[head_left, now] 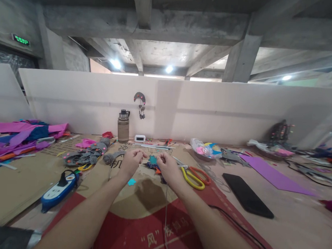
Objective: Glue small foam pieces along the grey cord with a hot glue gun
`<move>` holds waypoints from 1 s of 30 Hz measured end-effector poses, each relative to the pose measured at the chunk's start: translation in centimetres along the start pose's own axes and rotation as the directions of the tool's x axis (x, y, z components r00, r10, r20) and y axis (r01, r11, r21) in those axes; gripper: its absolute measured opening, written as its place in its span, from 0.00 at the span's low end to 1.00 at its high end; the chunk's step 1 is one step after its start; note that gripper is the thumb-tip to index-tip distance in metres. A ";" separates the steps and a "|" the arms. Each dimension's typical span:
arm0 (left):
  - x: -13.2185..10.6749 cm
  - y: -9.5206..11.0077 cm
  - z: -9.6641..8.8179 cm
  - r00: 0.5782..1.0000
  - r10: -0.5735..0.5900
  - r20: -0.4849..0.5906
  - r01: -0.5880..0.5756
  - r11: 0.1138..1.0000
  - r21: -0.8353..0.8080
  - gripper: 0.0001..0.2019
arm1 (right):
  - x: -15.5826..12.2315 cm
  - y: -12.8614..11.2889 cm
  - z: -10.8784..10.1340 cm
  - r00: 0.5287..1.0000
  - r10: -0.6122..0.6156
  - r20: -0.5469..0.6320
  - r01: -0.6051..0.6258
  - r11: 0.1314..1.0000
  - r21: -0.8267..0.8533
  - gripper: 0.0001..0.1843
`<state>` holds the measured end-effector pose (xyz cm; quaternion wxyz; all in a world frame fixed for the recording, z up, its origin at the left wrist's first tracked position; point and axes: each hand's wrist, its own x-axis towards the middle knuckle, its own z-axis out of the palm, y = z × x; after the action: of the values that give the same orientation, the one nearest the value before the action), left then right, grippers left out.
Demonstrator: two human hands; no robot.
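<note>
My left hand (133, 163) is closed in a pinch above the cardboard; whatever its fingertips hold is too small to make out. My right hand (167, 167) pinches the edge of a teal felt cut-out (152, 160) with a wavy, flower-like outline. From below the right hand a thin grey cord (166, 211) runs down toward me. Under the hands lies a dark tool with orange parts (157, 171), partly covered. A smaller bright blue flower cut-out (131, 182) rests on the cardboard. Scissors with yellow and red handles (195, 177) lie right of my right hand.
A black phone (246, 194) and purple felt (276, 174) lie to the right. At left are a blue-white power strip (59, 191), grey felt pieces (88, 155) and colourful felt scraps (17, 140). A water bottle (123, 127) stands by the white partition (213, 105), where a grey moon ornament (140, 97) hangs.
</note>
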<state>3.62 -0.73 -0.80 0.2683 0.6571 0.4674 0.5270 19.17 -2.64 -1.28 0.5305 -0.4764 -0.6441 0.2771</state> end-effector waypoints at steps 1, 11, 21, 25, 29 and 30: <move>0.1 -0.1 0.0 1.000 -0.002 -0.014 0.002 1.000 0.007 0.13 | 0.0 0.0 0.0 1.000 -0.011 -0.006 0.011 1.000 -0.007 0.09; 0.0 0.0 0.4 1.000 -0.023 -0.006 0.024 0.996 0.090 0.14 | 0.1 0.7 0.4 0.998 -0.069 -0.011 0.069 0.997 -0.016 0.07; -0.1 0.2 0.4 0.999 0.025 -0.027 -0.019 0.983 0.184 0.19 | 0.1 0.6 0.4 0.997 -0.079 -0.025 0.077 0.996 -0.044 0.07; 0.0 0.2 0.4 0.997 0.040 -0.068 -0.028 0.985 0.170 0.14 | 0.0 0.4 0.3 0.997 -0.076 -0.017 0.075 0.996 -0.046 0.08; 0.2 -0.1 0.5 0.995 0.056 -0.080 -0.042 0.984 0.176 0.11 | 0.1 0.6 0.4 0.998 -0.065 -0.019 0.065 0.997 -0.037 0.07; 0.3 -0.2 0.5 0.995 0.065 -0.082 -0.049 0.983 0.175 0.10 | 0.1 0.6 0.4 0.998 -0.065 -0.020 0.064 0.997 -0.037 0.07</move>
<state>4.02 -0.32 -1.01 0.1745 0.6674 0.5036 0.5201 18.98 -2.21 -1.89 0.5372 -0.4679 -0.6584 0.2429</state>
